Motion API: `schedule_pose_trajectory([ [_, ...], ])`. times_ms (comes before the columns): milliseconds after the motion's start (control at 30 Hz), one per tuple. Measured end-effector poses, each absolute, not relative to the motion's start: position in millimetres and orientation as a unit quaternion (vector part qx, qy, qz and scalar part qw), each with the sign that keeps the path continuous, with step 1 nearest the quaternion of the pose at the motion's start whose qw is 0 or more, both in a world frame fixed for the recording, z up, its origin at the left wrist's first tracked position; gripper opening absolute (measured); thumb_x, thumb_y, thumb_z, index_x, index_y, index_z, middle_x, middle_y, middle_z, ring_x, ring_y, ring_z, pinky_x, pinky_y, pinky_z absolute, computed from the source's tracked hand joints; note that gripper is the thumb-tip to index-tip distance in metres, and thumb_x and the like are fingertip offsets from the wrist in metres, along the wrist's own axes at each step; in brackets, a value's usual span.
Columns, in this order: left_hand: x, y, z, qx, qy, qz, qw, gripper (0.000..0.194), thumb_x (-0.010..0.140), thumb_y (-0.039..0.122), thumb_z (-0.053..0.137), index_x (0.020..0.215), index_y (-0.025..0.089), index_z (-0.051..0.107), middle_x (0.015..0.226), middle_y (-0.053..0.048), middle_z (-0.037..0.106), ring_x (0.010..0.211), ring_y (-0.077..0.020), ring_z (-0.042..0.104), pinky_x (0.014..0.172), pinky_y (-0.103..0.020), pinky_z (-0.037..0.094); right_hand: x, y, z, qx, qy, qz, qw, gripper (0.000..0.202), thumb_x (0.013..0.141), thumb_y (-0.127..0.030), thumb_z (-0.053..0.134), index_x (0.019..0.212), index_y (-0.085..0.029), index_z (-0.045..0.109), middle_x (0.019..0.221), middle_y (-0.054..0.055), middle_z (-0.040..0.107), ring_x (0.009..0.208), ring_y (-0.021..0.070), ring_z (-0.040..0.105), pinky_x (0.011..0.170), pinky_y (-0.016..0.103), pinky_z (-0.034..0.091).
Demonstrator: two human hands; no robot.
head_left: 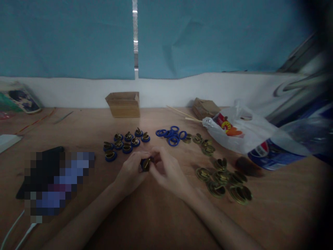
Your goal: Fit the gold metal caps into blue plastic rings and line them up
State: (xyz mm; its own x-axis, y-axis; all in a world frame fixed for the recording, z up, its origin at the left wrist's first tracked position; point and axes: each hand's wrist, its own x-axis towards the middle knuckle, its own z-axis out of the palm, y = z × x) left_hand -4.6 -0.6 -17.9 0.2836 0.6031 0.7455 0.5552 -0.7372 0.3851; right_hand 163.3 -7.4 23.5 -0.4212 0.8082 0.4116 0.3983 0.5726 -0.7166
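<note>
My left hand [132, 172] and my right hand [168, 170] meet at the middle of the table, both with fingers closed on one brass part [147, 164] that has dark blue at its edge. Behind my left hand stands a group of several brass parts with blue rings [127, 148] round their bases. Loose blue rings [173, 140] lie in a small pile beyond my right hand. To the right, several brass parts without rings [215, 188] are spread over the table, with a few more [208, 149] farther back.
An open cardboard box [125, 106] and a smaller carton [205, 108] stand by the wall. A plastic bag [241, 121] and a Pepsi bottle [278, 154] are at the right. A black device [43, 168], a blurred-out patch and white cables [24, 236] occupy the left.
</note>
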Motion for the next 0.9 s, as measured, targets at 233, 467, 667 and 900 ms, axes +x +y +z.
schedule_pose_trajectory([
  [233, -1, -1, -5, 0.801, 0.384, 0.456, 0.054, 0.044, 0.08, 0.008, 0.059, 0.12, 0.023, 0.051, 0.112, -0.007, 0.063, 0.103, -0.0185, 0.062, 0.088, -0.032, 0.054, 165, -6, 30, -0.411, -0.751, 0.289, 0.428, 0.016, 0.088, -0.016, 0.046, 0.103, -0.021, 0.046, 0.088, 0.003, 0.063, 0.074, 0.0144, 0.062, 0.064, 0.027, 0.052],
  [467, 0, 0, -5, 0.789, 0.418, 0.447, 0.045, 0.052, 0.08, 0.003, 0.054, 0.128, 0.023, 0.048, 0.115, -0.009, 0.058, 0.106, -0.0198, 0.06, 0.088, -0.032, 0.055, 164, -5, 25, -0.405, -0.789, 0.213, 0.409, 0.026, 0.085, -0.027, 0.058, 0.109, -0.02, 0.05, 0.097, 0.006, 0.062, 0.084, 0.0184, 0.061, 0.071, 0.032, 0.051],
  [667, -2, 1, -3, 0.782, 0.439, 0.44, 0.049, 0.048, 0.079, 0.014, 0.064, 0.124, 0.022, 0.05, 0.113, -0.007, 0.06, 0.101, -0.0191, 0.062, 0.087, -0.032, 0.055, 162, -2, 26, -0.418, -0.768, 0.269, 0.403, 0.014, 0.094, -0.024, 0.043, 0.107, -0.02, 0.048, 0.081, 0.002, 0.064, 0.068, 0.015, 0.062, 0.063, 0.027, 0.048],
  [900, 0, 1, -1, 0.786, 0.428, 0.441, 0.065, 0.04, 0.077, 0.028, 0.069, 0.114, 0.021, 0.056, 0.1, -0.005, 0.06, 0.091, -0.0175, 0.061, 0.082, -0.03, 0.054, 167, 5, 23, -0.47, -0.745, 0.271, 0.388, 0.014, 0.097, -0.024, 0.035, 0.095, -0.021, 0.049, 0.078, 0.002, 0.062, 0.069, 0.0165, 0.062, 0.061, 0.027, 0.045],
])
